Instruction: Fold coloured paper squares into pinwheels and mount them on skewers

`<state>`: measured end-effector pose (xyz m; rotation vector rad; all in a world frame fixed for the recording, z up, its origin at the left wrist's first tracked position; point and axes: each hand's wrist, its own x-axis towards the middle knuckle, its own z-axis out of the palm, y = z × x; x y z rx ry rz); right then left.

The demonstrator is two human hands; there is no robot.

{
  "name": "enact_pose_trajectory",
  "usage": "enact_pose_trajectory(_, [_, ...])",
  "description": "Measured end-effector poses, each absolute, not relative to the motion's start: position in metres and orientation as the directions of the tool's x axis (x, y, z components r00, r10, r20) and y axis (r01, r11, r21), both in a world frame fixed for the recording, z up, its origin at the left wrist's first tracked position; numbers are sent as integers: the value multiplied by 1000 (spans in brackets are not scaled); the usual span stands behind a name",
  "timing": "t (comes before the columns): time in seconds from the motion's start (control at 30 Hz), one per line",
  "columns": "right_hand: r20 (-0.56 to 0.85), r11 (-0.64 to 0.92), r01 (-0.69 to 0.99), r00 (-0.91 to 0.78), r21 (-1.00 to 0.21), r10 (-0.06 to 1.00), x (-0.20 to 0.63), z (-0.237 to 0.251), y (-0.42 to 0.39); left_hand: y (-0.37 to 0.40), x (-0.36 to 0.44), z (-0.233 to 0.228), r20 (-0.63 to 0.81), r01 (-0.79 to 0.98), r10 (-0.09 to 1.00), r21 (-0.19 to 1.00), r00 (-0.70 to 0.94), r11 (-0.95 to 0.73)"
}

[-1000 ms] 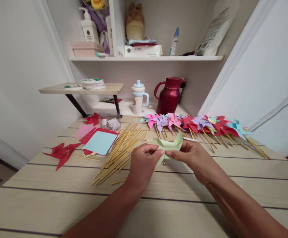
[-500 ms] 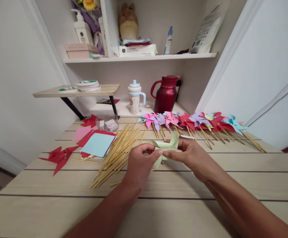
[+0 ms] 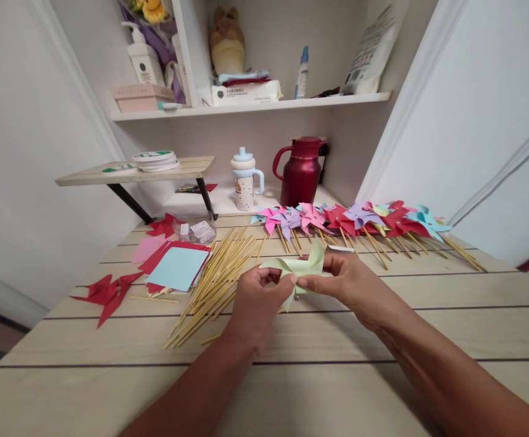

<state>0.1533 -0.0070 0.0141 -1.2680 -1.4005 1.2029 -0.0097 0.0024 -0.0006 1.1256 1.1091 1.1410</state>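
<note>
Your left hand [image 3: 255,297] and right hand [image 3: 346,280] both pinching pale green pinwheel [image 3: 301,267] at centre; folding blades, next probably needs stick [image 3: 214,276].

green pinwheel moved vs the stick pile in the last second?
Cannot tell of any real move. The green pinwheel sits just right of the bamboo sticks, between both hands, as before; the whole scene shifted with the camera.

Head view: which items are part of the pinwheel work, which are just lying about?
In the work:
left hand and right hand, both pinching the pale green pinwheel
bamboo sticks
paper squares
finished pinwheels
red folded pieces

Lying about:
red jug
sippy cup
pump bottle
plush toy
</note>
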Motion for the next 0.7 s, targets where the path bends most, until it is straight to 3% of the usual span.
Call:
enact_pose_trajectory(0.2, [0, 18, 147, -123, -989, 992, 158, 10, -5, 0, -10, -1, -85, -262, 977, 955, 195, 136])
enact_pose_trajectory(0.4, [-2, 25, 173, -156, -985, 988, 157, 12, -6, 0, -9, 1, -56, -316, 974, 940, 222, 126])
enact_pose_trajectory(0.6, [-4, 27, 194, -158, -981, 987, 153, 20, -10, 0, -10, -4, -91, -178, 987, 978, 129, 113])
enact_pose_trajectory(0.7, [13, 48, 230, -154, -972, 988, 155, 19, -10, 2, -15, -6, 9, -43, 994, 999, 112, -4])
